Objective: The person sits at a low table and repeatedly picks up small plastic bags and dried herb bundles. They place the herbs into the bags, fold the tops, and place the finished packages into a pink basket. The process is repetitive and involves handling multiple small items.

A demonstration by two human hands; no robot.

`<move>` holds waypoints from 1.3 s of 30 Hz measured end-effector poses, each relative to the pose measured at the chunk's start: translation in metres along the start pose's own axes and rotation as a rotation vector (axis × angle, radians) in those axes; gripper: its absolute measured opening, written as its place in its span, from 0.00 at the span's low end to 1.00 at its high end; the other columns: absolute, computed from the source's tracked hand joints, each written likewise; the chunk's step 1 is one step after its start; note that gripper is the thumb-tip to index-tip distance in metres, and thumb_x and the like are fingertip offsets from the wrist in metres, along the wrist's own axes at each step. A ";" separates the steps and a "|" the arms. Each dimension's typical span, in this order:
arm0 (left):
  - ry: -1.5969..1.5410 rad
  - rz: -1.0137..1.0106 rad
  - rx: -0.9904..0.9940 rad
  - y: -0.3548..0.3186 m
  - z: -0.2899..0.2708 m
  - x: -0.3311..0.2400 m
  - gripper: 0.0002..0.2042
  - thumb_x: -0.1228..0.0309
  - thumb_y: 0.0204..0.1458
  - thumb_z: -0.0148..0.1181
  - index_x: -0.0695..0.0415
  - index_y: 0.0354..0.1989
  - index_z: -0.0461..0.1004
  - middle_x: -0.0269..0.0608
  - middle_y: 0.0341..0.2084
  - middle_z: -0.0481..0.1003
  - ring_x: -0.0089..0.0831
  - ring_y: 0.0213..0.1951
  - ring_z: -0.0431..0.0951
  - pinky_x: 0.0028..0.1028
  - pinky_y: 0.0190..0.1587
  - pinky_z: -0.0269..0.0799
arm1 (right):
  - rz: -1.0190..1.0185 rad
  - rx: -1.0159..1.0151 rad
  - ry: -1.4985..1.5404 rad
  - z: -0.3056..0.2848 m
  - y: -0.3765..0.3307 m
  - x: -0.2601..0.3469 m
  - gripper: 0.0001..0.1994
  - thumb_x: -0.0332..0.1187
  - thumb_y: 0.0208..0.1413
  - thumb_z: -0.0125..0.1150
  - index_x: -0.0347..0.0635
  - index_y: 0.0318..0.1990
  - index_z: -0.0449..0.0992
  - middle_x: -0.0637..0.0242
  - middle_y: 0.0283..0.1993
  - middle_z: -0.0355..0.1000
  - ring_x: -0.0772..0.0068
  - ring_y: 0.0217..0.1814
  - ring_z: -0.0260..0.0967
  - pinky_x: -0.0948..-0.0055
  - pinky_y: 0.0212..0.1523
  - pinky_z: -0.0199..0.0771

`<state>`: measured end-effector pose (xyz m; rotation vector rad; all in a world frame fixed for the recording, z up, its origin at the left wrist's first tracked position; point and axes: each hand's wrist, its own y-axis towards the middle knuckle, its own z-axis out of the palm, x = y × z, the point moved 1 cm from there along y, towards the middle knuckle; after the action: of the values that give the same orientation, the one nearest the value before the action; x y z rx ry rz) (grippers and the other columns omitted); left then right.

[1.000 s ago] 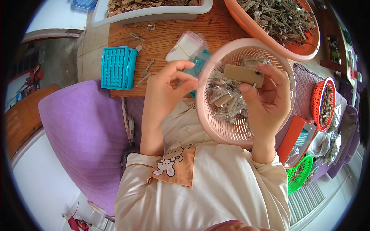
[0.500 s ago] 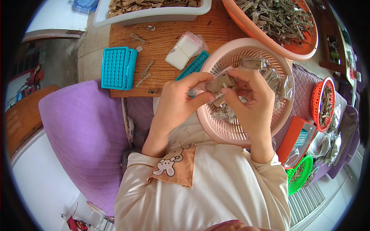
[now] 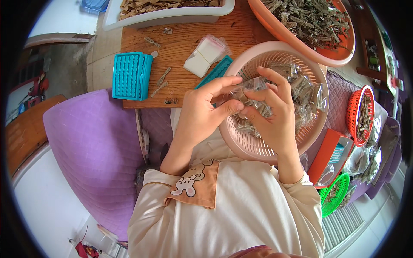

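Observation:
Over the pink basket (image 3: 243, 151), both hands pinch a small clear plastic bag (image 3: 254, 84). My left hand (image 3: 202, 109) grips its left side, thumb against fingers. At its other side, my right hand (image 3: 275, 112) has its thumb and some fingers closed on the bag, while the index finger is raised above it. A brownish piece shows partly inside; my fingers cover the rest. Several clear packets (image 3: 303, 92) of dried, greyish-brown plant pieces lie in the basket beneath and beyond my hands.
The wooden table (image 3: 180, 38) holds teal trays (image 3: 127, 77), another teal tray (image 3: 219, 69), stacked clear bags (image 3: 202, 60) and a white tub (image 3: 172, 21) of tan slices. An orange basin (image 3: 310, 56) holds dried stems. Right: a red basket (image 3: 352, 112), red box (image 3: 318, 170) and green basket (image 3: 342, 195).
My right index finger has lifted, and the hand has shifted slightly left. The bag's clear upper part now stands out between my hands, and the brownish piece is more covered.

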<state>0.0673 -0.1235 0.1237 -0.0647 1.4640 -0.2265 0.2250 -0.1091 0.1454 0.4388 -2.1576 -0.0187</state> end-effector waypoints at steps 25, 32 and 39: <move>-0.052 0.264 -0.173 -0.006 0.024 0.013 0.19 0.67 0.44 0.62 0.63 0.43 0.67 0.43 0.39 0.71 0.24 0.35 0.71 0.22 0.38 0.67 | 0.347 0.010 0.916 0.013 -0.011 -0.003 0.19 0.33 0.55 0.51 0.31 0.52 0.63 0.63 0.45 0.68 0.80 0.44 0.64 0.81 0.44 0.65; 0.557 0.708 -0.357 -0.007 0.009 -0.003 0.18 0.66 0.38 0.64 0.56 0.39 0.72 0.38 0.39 0.69 0.23 0.23 0.62 0.20 0.23 0.60 | 0.376 -0.009 0.732 0.010 -0.009 -0.001 0.16 0.34 0.55 0.53 0.31 0.47 0.70 0.64 0.38 0.72 0.84 0.38 0.64 0.83 0.38 0.66; 0.789 0.645 -0.160 -0.005 0.006 -0.023 0.13 0.70 0.37 0.64 0.52 0.35 0.77 0.41 0.43 0.67 0.21 0.20 0.61 0.18 0.20 0.57 | 0.374 0.043 0.570 0.010 -0.011 -0.007 0.12 0.32 0.51 0.56 0.36 0.42 0.73 0.63 0.28 0.74 0.85 0.29 0.68 0.82 0.31 0.69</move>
<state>0.0708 -0.1249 0.1477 0.4071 2.1942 0.4458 0.2242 -0.1190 0.1317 0.0428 -1.6452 0.3247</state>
